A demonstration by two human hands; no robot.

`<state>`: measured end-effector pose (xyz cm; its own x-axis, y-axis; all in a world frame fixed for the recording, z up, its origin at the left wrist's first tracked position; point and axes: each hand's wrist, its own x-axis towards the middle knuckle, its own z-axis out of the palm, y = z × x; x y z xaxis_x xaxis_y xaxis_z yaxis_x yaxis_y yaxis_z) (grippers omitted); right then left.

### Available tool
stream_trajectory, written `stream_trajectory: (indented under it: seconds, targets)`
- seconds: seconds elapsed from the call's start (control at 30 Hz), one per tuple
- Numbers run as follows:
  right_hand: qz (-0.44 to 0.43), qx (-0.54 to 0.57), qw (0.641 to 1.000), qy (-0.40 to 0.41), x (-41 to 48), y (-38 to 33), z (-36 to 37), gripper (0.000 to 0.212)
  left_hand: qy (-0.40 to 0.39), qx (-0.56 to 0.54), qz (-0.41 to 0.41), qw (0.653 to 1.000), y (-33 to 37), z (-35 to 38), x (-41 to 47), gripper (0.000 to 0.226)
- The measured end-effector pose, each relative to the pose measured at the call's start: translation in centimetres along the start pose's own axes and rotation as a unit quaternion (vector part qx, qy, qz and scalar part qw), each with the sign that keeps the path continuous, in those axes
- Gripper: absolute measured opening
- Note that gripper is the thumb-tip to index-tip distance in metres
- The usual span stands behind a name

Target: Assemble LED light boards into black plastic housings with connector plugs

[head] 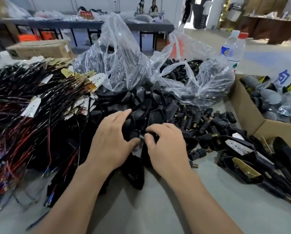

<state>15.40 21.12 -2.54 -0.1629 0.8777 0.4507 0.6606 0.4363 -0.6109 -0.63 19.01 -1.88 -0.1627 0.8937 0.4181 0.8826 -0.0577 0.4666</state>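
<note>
Nearest, the left hand curls its fingers and thumb round a black plastic housing, which sits just ahead of its palm, above the grey tabletop. The right hand meets the housing from the other side, thumb and bent fingers pinching its right end. Just beyond the fingers lies a heap of loose black housings, with black brass-tipped connector plugs scattered to its right. Red-and-black wire bundles carrying white LED boards lie on the left. Farther back stand a clear plastic bag of housings and a clear plastic bag of plugs.
</note>
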Motion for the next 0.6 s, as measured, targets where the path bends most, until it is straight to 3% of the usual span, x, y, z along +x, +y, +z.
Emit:
stream_trajectory:
  seconds: [0.07, 0.1, 0.17, 0.2, 0.3, 0.4, 0.5, 0.6]
  targets:
    - [0.021, 0.028, 0.999, 0.004, -0.2, -0.5, 0.0, 0.019, 0.019, -0.025, -0.008, 0.999, 0.8, -0.7, -0.2, 0.092]
    - [0.030, 0.038, 0.999, -0.009, -0.3, -0.8, 0.0, 0.024, 0.076, -0.021, -0.005, 0.997, 0.9, -1.5, -0.1, 0.086]
    - [0.032, 0.048, 0.997, -0.044, -0.7, -1.0, 0.1, 0.035, 0.205, 0.072, -0.042, 0.975, 0.0, -3.4, -0.2, 0.071]
    - [0.026, 0.052, 0.996, -0.064, -0.9, -1.3, 0.1, 0.043, 0.226, 0.136, -0.087, 0.961, -0.8, -4.4, -0.3, 0.063]
    - [-0.028, 0.047, 0.990, -0.130, -1.5, -2.1, 0.2, 0.066, 0.105, 0.248, -0.222, 0.937, -2.9, -5.4, -0.7, 0.042]
    - [-0.112, -0.030, 0.975, -0.191, -1.5, -3.1, 0.8, 0.076, 0.084, 0.228, -0.239, 0.940, -2.7, -4.9, -0.9, 0.034]
    - [-0.118, -0.037, 0.971, -0.206, -1.5, -3.3, 1.3, 0.064, 0.175, 0.201, -0.220, 0.939, -2.6, -4.8, -0.7, 0.026]
    - [-0.097, -0.049, 0.981, -0.161, -1.4, -2.7, 1.2, 0.018, 0.260, 0.101, -0.236, 0.931, -2.3, -5.2, -1.1, 0.025]
